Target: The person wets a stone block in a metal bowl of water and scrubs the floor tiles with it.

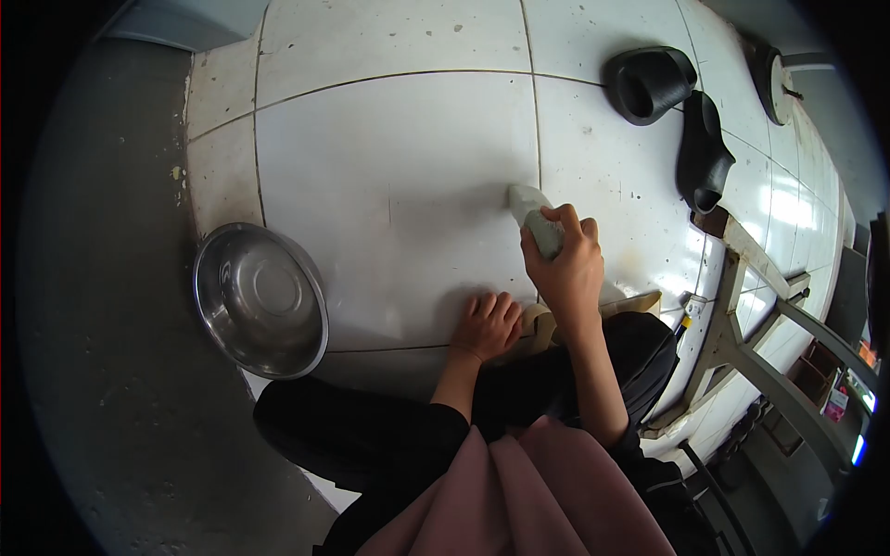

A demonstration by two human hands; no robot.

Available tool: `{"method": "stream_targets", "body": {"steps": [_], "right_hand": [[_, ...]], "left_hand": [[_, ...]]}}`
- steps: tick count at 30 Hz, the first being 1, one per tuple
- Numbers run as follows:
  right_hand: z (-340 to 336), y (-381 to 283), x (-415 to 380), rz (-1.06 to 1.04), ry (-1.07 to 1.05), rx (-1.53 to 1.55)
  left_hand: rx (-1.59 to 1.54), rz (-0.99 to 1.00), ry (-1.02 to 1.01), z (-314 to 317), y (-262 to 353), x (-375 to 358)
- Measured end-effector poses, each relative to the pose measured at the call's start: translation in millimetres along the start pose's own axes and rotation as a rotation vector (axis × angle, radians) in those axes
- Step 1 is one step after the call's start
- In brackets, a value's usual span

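My right hand (pixel 569 263) is closed around a pale grey-green oblong thing (pixel 545 232), held just above or against the white tiled floor (pixel 389 185). Its whitish, tapered end points up and to the left; I cannot make out its exact kind. Fingers and thumb cover part of it. Lower and to the left, my left hand (pixel 489 324) rests palm down on the tiles, its fingers apart and nothing visible in it. A cream curved piece (pixel 538 326), partly hidden by my right arm and leg, lies beside that hand.
A shiny steel basin (pixel 260 300) stands at the left by the edge of the tiles, above a grey floor (pixel 102 278). Two black slippers (pixel 653 85) lie at the upper right. A pale frame with legs (pixel 732 343) stands on the right.
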State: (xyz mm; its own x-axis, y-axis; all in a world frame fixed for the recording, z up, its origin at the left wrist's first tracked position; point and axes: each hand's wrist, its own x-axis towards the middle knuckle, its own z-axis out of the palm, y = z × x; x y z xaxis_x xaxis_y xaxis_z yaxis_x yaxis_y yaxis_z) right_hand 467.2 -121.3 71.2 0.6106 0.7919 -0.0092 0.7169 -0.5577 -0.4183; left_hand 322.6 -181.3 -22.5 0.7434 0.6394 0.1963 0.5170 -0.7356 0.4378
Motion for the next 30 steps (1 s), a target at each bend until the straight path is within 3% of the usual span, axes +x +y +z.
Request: {"method": "stream_targets", "body": {"steps": [3,8,11,14,17,23,26,30], "right_hand": [[14.6,-7.2,4.1,-0.033,0.093,0.037],[29.6,-34.2,117.0,0.019,0.127,0.051],[22.0,-27.8,99.0,0.015,0.088,0.008],[5.9,-20.0,21.8,0.037,-0.041,-0.002],[15.8,-12.2,-1.6,-0.03,0.054,0.056],[34.2,-43.9,132.2,0.034,0.114,0.051],[23.7,-35.4,119.9,0.021,0.069,0.03],[8.1,-22.7,15.3,0.042,-0.041,0.004]], "left_hand": [[0.012,0.023,-0.008,-1.0,-1.5,0.1],[0.008,0.028,-0.021,6.3,-3.7,-3.8],[0.029,0.029,-0.031,4.7,-3.2,-3.2],[0.024,0.027,-0.008,3.1,-2.5,-1.2],[0.018,0.039,0.004,-0.9,-3.1,-0.9],[0.007,0.03,-0.018,5.7,-3.5,-3.5],[0.015,0.03,-0.038,4.6,-3.0,-4.1],[0.014,0.028,-0.009,1.5,-2.7,-0.1]]}}
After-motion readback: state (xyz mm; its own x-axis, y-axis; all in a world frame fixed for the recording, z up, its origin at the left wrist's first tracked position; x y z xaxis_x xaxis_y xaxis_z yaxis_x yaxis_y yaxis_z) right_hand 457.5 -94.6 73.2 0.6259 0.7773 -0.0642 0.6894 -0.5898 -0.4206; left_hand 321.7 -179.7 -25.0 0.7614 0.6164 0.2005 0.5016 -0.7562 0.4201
